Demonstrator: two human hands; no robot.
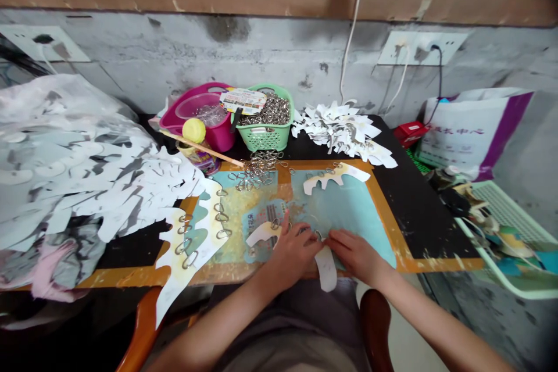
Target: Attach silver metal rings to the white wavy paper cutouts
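Observation:
My left hand is closed on a curved white cut-out piece, its fingers bent over the middle and one finger raised. From the opposite side my right hand pinches the same piece, fingertips close to the left ones. One end of the piece hangs over the table's front edge; the other end lies on the blue mat. A metal ring sits on its left part, and another ring shows between my hands. My fingers hide the middle.
Scalloped white pieces with rings lie left and right. Loose rings form a pile below a green basket of rings. Behind stand a pink basket, a tin with a stick across it, and white cut-outs.

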